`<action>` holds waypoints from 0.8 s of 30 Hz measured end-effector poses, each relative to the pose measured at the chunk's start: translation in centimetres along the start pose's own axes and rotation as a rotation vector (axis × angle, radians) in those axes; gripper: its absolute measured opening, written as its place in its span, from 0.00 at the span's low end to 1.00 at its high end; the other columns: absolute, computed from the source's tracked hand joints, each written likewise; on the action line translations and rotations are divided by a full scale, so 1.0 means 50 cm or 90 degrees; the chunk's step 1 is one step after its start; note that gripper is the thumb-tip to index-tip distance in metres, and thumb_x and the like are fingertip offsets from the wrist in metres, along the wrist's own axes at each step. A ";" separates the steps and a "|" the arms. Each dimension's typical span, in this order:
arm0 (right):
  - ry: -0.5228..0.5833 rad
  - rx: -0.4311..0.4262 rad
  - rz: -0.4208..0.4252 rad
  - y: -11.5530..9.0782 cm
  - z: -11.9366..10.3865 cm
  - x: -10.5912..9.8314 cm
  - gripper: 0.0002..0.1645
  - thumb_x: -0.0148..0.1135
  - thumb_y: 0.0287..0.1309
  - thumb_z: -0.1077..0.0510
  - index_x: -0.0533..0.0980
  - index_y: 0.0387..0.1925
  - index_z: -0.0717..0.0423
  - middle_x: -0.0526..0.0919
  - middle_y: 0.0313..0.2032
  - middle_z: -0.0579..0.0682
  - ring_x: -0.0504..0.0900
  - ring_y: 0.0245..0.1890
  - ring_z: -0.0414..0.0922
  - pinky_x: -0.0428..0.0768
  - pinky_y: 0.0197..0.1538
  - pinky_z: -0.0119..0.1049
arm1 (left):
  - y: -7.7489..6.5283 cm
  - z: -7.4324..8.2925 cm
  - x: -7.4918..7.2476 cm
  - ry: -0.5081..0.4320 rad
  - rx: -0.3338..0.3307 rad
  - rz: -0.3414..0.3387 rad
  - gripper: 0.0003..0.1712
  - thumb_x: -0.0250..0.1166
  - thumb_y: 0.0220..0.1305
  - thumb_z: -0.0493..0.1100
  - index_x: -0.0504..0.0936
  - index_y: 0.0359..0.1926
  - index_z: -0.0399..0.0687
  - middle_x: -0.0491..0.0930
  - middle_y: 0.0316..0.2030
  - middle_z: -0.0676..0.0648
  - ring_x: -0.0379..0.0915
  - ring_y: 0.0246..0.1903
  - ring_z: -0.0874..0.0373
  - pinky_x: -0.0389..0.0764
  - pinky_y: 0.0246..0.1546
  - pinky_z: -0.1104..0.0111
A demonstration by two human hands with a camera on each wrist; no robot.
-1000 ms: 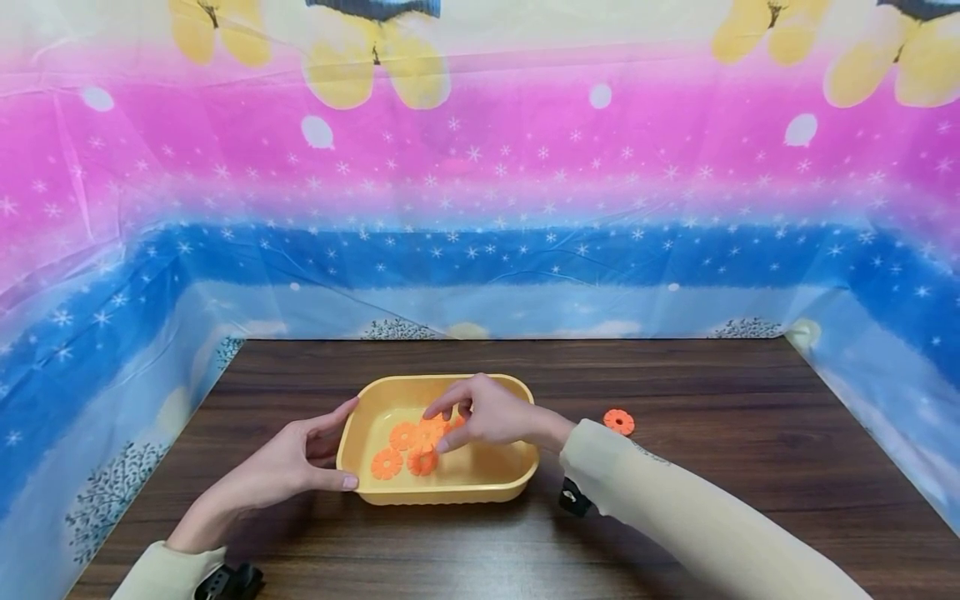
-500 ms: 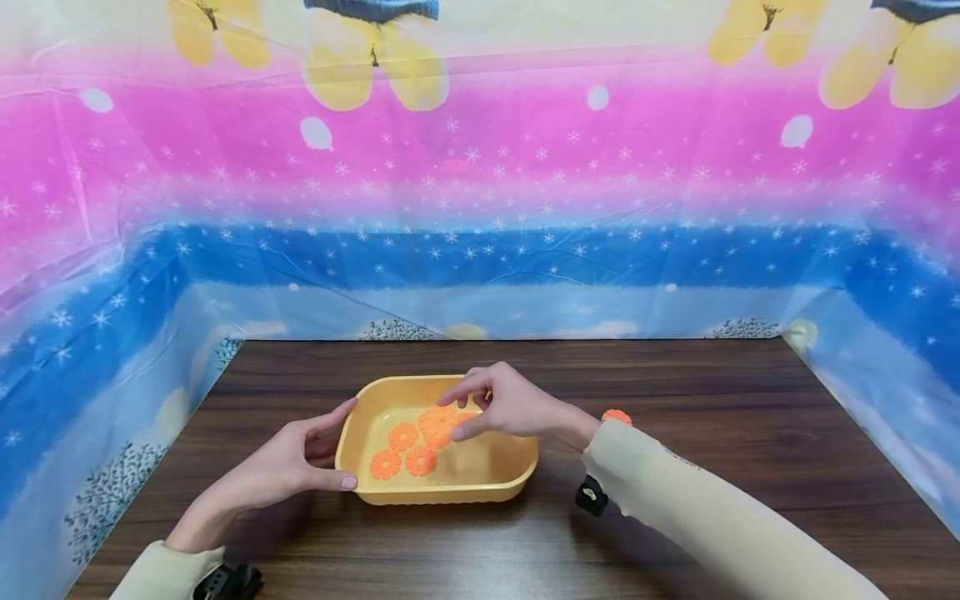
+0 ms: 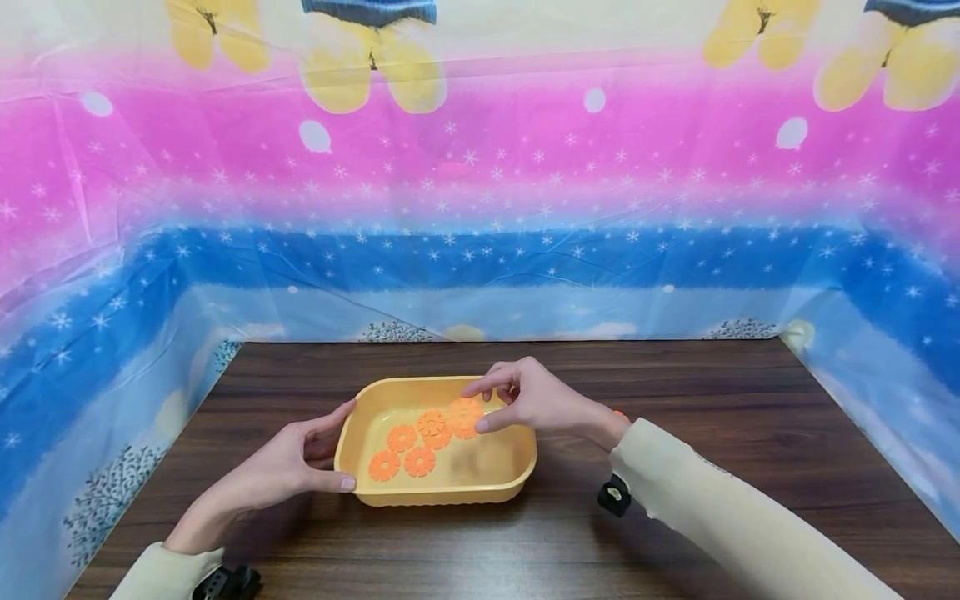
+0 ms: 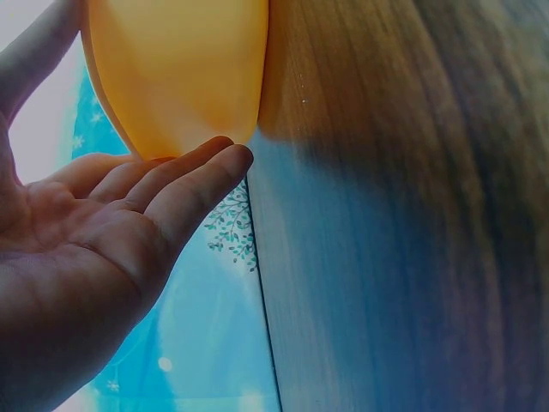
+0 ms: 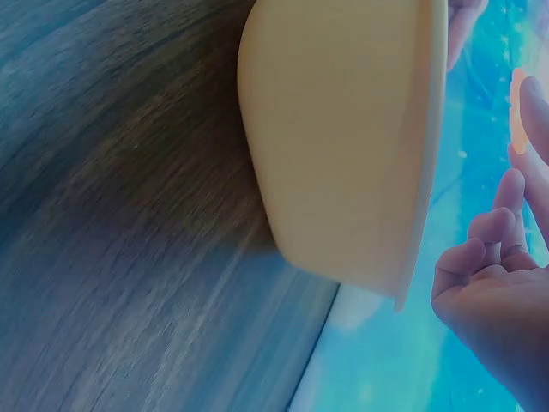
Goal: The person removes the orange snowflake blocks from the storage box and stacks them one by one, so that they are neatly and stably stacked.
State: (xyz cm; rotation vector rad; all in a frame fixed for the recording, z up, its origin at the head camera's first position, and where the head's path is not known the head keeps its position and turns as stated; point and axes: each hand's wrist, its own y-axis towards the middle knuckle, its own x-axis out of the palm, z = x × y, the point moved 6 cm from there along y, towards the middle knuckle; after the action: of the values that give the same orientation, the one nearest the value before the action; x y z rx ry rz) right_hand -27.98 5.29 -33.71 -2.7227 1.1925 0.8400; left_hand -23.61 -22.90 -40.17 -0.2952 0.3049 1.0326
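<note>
A yellow plastic basin [image 3: 480,493] stands on the table, with several orange notched building discs [image 3: 384,466] lying flat on its floor, some overlapping. My left hand [image 3: 277,467] holds the basin's left end, thumb at the front corner and fingers along the far side; in the left wrist view its fingertips lie against the yellow wall [image 4: 180,77]. Between thumb and index finger, my right hand [image 3: 543,400] pinches one more orange disc [image 3: 466,417]. In the right wrist view that disc [image 5: 517,112] shows edge-on above the rim, with the other fingers bent beneath it.
Dark wood-grain table [image 3: 697,392] surrounds the basin. Behind my right wrist, part of another orange disc [image 3: 619,414] peeks out on the table. A printed pink and blue cloth [image 3: 480,250] hangs along the back and both sides.
My right hand has moved right and up from the pile with a disc between its fingers. The right forearm now mostly hides the disc on the table. The left hand and basin stay put.
</note>
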 end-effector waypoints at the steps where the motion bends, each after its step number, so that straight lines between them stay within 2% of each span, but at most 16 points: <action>1: -0.001 0.003 0.001 -0.005 -0.005 -0.004 0.23 0.73 0.44 0.60 0.81 0.46 0.54 0.76 0.32 0.55 0.61 0.23 0.56 0.61 0.24 0.30 | 0.000 0.000 0.000 0.000 -0.001 0.001 0.55 0.72 0.51 0.41 0.45 0.72 0.50 0.51 0.68 0.40 0.58 0.62 0.44 0.73 0.51 0.64; 5: -0.008 0.007 0.012 -0.017 -0.001 -0.018 0.22 0.73 0.45 0.59 0.81 0.46 0.54 0.76 0.32 0.54 0.61 0.22 0.55 0.61 0.24 0.30 | 0.001 0.000 0.000 -0.001 -0.006 0.006 0.55 0.72 0.50 0.41 0.46 0.72 0.50 0.50 0.69 0.40 0.58 0.61 0.44 0.74 0.50 0.64; 11: -0.019 0.004 0.032 -0.027 0.054 -0.040 0.23 0.74 0.44 0.53 0.82 0.47 0.46 0.76 0.31 0.50 0.61 0.20 0.52 0.61 0.22 0.31 | 0.002 -0.003 0.000 -0.009 -0.005 0.003 0.56 0.72 0.49 0.40 0.46 0.72 0.52 0.51 0.69 0.41 0.59 0.61 0.45 0.74 0.50 0.64; 15: -0.014 0.004 0.036 -0.038 0.078 -0.055 0.24 0.74 0.44 0.51 0.81 0.47 0.45 0.70 0.25 0.56 0.62 0.21 0.51 0.62 0.22 0.31 | 0.001 -0.001 0.000 -0.006 0.006 -0.003 0.56 0.72 0.50 0.40 0.45 0.72 0.52 0.51 0.69 0.40 0.59 0.61 0.44 0.74 0.50 0.65; 18: -0.019 0.012 0.048 -0.047 0.089 -0.067 0.24 0.74 0.43 0.50 0.82 0.46 0.44 0.66 0.24 0.60 0.64 0.23 0.50 0.64 0.24 0.32 | 0.002 -0.001 0.000 -0.008 -0.002 0.000 0.56 0.72 0.50 0.40 0.46 0.73 0.53 0.52 0.68 0.42 0.59 0.61 0.45 0.74 0.50 0.65; 21: -0.033 0.022 0.062 -0.058 0.100 -0.080 0.23 0.74 0.43 0.50 0.82 0.45 0.42 0.71 0.28 0.59 0.66 0.24 0.49 0.65 0.25 0.32 | 0.002 -0.002 0.000 -0.008 0.000 0.001 0.56 0.72 0.50 0.40 0.46 0.73 0.52 0.51 0.69 0.42 0.59 0.62 0.45 0.74 0.50 0.65; 24: -0.052 0.030 0.073 -0.070 0.111 -0.092 0.22 0.74 0.42 0.49 0.82 0.44 0.40 0.74 0.31 0.54 0.67 0.25 0.48 0.65 0.25 0.32 | 0.001 -0.001 0.001 -0.004 0.014 -0.002 0.56 0.72 0.50 0.39 0.45 0.72 0.50 0.49 0.69 0.41 0.56 0.63 0.45 0.73 0.51 0.65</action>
State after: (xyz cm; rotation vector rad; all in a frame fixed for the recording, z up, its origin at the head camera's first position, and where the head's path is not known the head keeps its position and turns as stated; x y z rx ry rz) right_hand -30.64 12.22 -36.68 -2.5781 1.3441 0.9135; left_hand -23.66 -22.87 -40.23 -0.2727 0.3088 1.0263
